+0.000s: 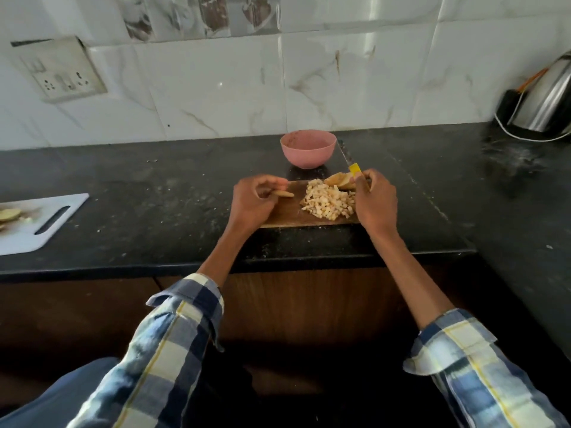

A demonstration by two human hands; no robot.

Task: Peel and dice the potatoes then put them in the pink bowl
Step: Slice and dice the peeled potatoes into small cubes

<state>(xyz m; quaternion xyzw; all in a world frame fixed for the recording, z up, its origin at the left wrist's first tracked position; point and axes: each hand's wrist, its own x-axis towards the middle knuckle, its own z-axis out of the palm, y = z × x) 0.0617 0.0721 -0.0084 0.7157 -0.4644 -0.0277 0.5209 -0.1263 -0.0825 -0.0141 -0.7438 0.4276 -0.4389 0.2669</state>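
Diced potato on board | left hand pinches slice | right hand grips knife

soft daylight, glare on wall tiles, edges warped.

Pink bowl, yellow-handled knife, black speckled counter, blue-checked sleeves.

The right hand hides the knife handle; the kettle is cropped.
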